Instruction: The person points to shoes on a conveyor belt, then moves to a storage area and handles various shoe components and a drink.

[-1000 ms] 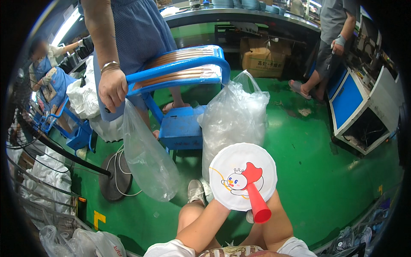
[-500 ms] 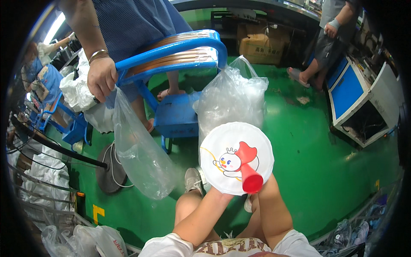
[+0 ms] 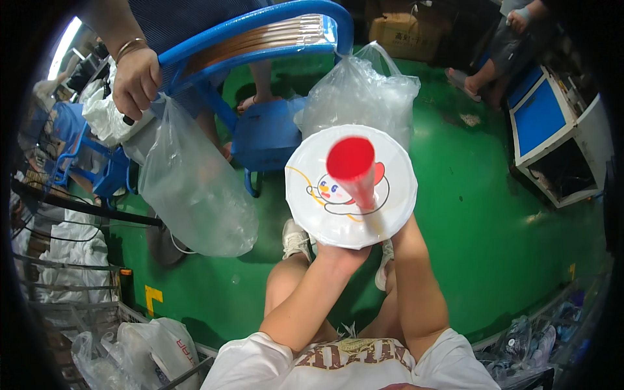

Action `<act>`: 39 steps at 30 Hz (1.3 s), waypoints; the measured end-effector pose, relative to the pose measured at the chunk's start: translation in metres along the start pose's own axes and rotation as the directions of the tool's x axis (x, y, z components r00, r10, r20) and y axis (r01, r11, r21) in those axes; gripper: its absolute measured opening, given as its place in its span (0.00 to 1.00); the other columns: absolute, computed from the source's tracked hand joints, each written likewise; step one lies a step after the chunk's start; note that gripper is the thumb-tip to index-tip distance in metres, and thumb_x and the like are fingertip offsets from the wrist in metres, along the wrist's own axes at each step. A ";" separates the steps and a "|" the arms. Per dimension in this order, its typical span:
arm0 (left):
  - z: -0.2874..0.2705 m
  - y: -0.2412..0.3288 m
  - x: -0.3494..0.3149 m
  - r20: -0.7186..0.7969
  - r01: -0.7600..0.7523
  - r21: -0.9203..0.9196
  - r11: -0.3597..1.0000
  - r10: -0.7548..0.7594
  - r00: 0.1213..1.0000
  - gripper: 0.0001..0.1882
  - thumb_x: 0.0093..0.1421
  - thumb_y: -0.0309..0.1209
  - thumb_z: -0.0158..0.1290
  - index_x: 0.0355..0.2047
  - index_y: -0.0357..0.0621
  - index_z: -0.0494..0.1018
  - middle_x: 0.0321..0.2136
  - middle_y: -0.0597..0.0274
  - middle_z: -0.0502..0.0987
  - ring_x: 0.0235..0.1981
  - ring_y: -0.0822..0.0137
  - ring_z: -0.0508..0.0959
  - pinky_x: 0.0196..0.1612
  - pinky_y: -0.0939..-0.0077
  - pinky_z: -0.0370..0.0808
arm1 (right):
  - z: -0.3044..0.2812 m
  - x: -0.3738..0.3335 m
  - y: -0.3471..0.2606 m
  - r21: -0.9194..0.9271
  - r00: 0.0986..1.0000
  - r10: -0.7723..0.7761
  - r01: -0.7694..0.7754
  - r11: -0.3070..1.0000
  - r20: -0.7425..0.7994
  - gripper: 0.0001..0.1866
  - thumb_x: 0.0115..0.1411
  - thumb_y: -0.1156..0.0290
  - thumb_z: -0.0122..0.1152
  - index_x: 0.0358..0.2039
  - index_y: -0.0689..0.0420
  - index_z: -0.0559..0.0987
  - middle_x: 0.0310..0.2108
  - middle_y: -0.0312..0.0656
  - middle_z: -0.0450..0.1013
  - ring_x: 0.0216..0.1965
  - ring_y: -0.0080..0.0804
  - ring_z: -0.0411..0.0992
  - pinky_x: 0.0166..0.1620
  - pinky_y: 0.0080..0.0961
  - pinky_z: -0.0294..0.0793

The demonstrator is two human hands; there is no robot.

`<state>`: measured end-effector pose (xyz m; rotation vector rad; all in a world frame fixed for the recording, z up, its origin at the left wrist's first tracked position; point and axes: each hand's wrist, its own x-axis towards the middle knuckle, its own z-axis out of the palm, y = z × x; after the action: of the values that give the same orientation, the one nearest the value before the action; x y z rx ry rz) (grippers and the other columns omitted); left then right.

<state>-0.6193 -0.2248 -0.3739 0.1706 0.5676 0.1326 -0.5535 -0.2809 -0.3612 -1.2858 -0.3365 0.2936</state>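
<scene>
Before me is a round white disc [image 3: 309, 153] with a slightly faceted rim and a cartoon snowman printed on its face. A red cone [image 3: 351, 159] stands out from that face, its wide end toward me. My left hand [image 3: 344, 257] holds the disc from beneath its near edge; the fingers are hidden behind it. My right hand [image 3: 405, 229] supports it at the near right edge, mostly covered too. Beyond the disc sits a stuffed clear plastic bag [image 3: 364, 91].
Another person's hand [image 3: 136, 84] rests at a blue metal cart [image 3: 260, 26], above a hanging clear plastic bag [image 3: 195, 188]. A blue step [image 3: 266, 130] stands below. At right are a white-and-blue cabinet [image 3: 543, 123] and another person's foot [image 3: 465, 83]. Wire baskets with plastic bags [image 3: 156, 351] flank me.
The disc has moved up in the picture and tilted, so the red cone now points up instead of down to the right. The hanging bag looks fuller. My view has shifted slightly.
</scene>
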 end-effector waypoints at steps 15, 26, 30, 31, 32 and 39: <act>0.001 -0.001 -0.002 0.056 -0.015 -0.044 0.999 0.017 0.998 0.22 0.50 0.53 0.41 0.39 0.53 0.67 0.35 0.68 0.69 0.35 0.67 0.67 0.34 0.73 0.63 | -0.005 0.003 0.006 0.015 0.998 -0.047 0.047 0.999 0.048 0.12 0.51 0.72 0.51 0.34 0.66 0.74 0.29 0.38 0.72 0.29 0.18 0.68 0.32 0.14 0.68; -0.003 -0.007 -0.002 0.081 0.011 -0.048 0.999 -0.007 0.997 0.19 0.52 0.49 0.42 0.37 0.52 0.67 0.34 0.68 0.70 0.34 0.68 0.67 0.35 0.73 0.64 | -0.009 -0.001 0.001 -0.036 0.997 -0.068 0.069 0.997 0.023 0.10 0.51 0.73 0.52 0.31 0.65 0.74 0.26 0.37 0.72 0.26 0.18 0.67 0.29 0.14 0.67; -0.008 -0.009 0.005 0.097 0.024 -0.032 0.999 -0.021 0.995 0.15 0.54 0.45 0.43 0.36 0.52 0.67 0.33 0.69 0.70 0.33 0.69 0.67 0.34 0.75 0.65 | -0.013 0.001 0.007 -0.089 0.997 -0.074 0.076 0.993 0.026 0.09 0.50 0.73 0.52 0.30 0.65 0.74 0.25 0.37 0.72 0.26 0.17 0.66 0.28 0.14 0.67; -0.013 -0.010 0.008 0.102 0.018 -0.029 0.999 -0.015 0.995 0.14 0.54 0.44 0.43 0.36 0.52 0.67 0.32 0.69 0.70 0.33 0.70 0.67 0.34 0.75 0.65 | -0.013 0.001 0.007 -0.092 0.997 -0.067 0.069 0.993 0.025 0.09 0.50 0.73 0.52 0.30 0.65 0.75 0.25 0.36 0.72 0.26 0.17 0.66 0.28 0.14 0.67; -0.016 -0.010 0.010 0.106 0.011 -0.026 1.000 -0.009 0.994 0.13 0.54 0.43 0.43 0.36 0.52 0.67 0.32 0.69 0.70 0.32 0.70 0.67 0.34 0.76 0.65 | -0.012 0.001 0.006 -0.095 0.998 -0.061 0.063 0.993 0.026 0.09 0.50 0.72 0.52 0.30 0.65 0.75 0.25 0.36 0.71 0.26 0.17 0.66 0.28 0.14 0.67; -0.012 -0.009 0.008 0.074 0.020 -0.015 1.000 -0.019 0.997 0.14 0.54 0.44 0.43 0.35 0.52 0.67 0.31 0.70 0.70 0.31 0.70 0.67 0.32 0.76 0.64 | -0.007 -0.002 -0.001 -0.062 1.000 -0.027 0.026 0.998 -0.010 0.12 0.51 0.68 0.53 0.31 0.65 0.75 0.25 0.35 0.71 0.26 0.16 0.65 0.28 0.14 0.66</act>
<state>-0.6187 -0.2307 -0.3897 0.1543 0.4940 0.1109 -0.5523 -0.2882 -0.3626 -1.3426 -0.3553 0.2549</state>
